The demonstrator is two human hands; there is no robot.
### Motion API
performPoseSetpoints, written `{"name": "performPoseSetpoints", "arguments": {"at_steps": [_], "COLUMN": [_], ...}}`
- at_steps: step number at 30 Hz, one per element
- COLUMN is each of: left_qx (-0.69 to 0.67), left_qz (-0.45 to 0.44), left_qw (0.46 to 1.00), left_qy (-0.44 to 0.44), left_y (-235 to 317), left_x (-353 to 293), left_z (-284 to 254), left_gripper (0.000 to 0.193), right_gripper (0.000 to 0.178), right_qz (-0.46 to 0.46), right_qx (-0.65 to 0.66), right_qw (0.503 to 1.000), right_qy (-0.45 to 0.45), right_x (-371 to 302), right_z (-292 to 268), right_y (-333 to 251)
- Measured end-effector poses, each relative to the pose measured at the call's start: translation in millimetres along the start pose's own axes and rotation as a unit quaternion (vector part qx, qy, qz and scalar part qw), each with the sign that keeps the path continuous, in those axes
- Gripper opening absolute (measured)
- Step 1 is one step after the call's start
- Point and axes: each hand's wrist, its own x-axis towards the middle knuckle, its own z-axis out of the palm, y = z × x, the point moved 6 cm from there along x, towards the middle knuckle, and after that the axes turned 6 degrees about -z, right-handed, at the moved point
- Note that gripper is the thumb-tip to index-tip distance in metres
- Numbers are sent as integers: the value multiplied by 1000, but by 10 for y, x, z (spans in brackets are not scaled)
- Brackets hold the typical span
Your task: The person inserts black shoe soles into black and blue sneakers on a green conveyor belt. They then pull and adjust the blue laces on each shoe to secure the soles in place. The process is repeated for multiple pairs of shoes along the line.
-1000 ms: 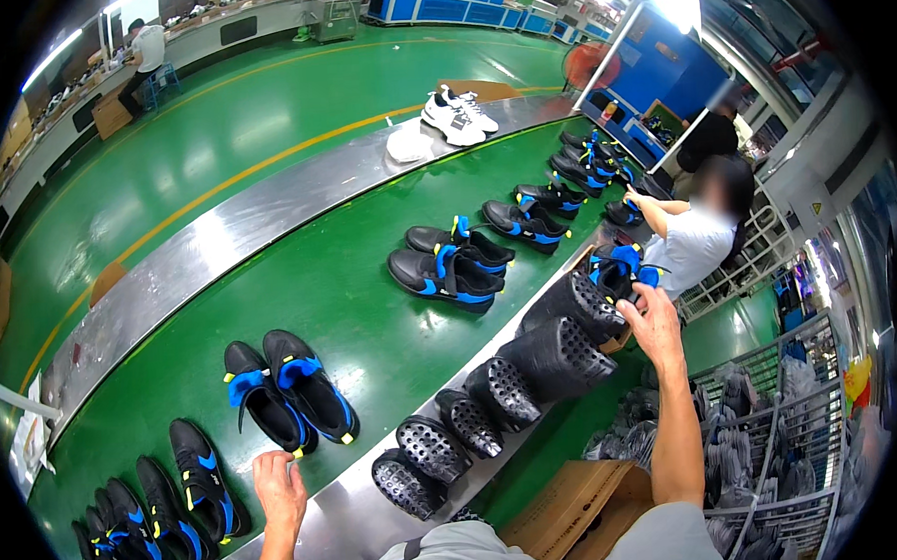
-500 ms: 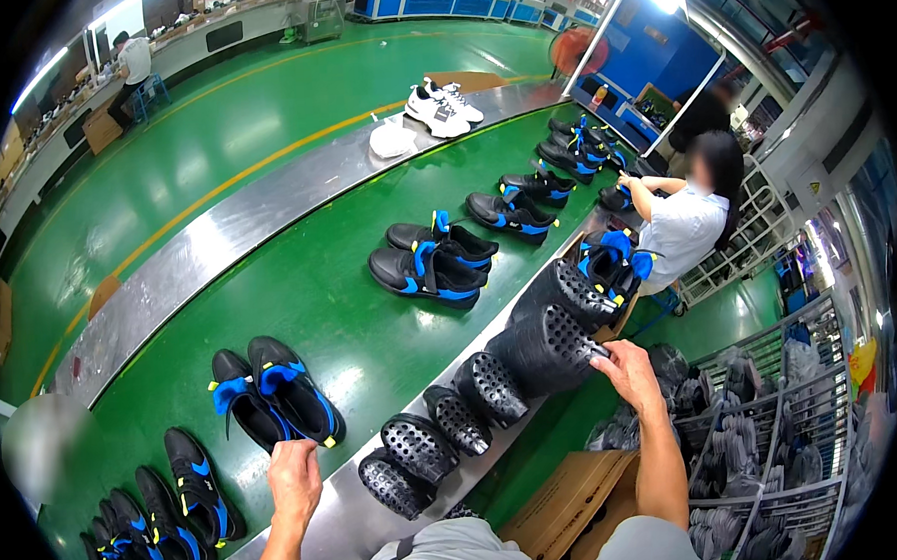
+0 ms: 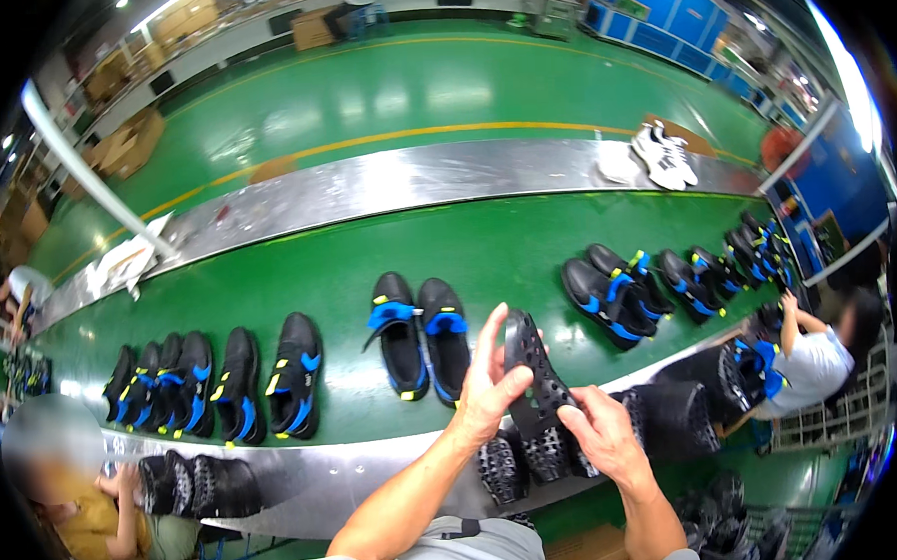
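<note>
In front of me I hold a black perforated shoe insert (image 3: pixel 535 376), tilted upright above the line. My left hand (image 3: pixel 488 388) grips its left side, with fingers stretched up behind it and thumb at its edge. My right hand (image 3: pixel 611 438) pinches its lower right end, thumb on the front. A row of similar black inserts (image 3: pixel 499 473) stands on the metal ledge just below, partly covered by my hands. Beyond, on the green belt, a pair of black and blue shoes (image 3: pixel 396 347) lies with tongues pulled open.
More black and blue shoes stand on the belt to the left (image 3: pixel 295 377) and right (image 3: pixel 609 298). White shoes (image 3: pixel 663 155) sit on the far metal strip (image 3: pixel 394 177). Co-workers sit at left (image 3: pixel 103 515) and right (image 3: pixel 808 364). A cardboard box (image 3: pixel 591 552) is below my right arm.
My view has swung left. My right hand has lifted an insert from the row, and my left hand has come off the open shoes to meet it.
</note>
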Motion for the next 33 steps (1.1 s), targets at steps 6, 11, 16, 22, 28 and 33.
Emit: {"name": "performPoseSetpoints", "arguments": {"at_steps": [6,11,16,22,28,33], "left_qx": [182,656,669,694,680,666], "left_qz": [-1,131,-28,33,10,-12], "left_qw": [949,659,720,710,727,735], "left_qy": [256,344,182,113,88,126], "left_y": [188,735,675,564,541,507], "left_x": [-345,-143,467,478,226,248], "left_z": [-1117,-1911,-2382,-2341,-2473,-2473], "left_gripper": [77,61,27,18,12,19], "right_gripper": [56,61,48,35,27,30], "right_qz": [99,142,108,79,131,120], "right_qx": [-23,-89,-303,-359,-249,-189], "right_qw": [981,962,927,929,959,975], "right_qy": [-165,-217,-193,-46,-30,-10], "right_x": [478,812,1205,1366,1473,1487], "right_z": [1124,1661,1980,2982,3558,3404], "right_y": [307,465,342,636,1080,926]}}
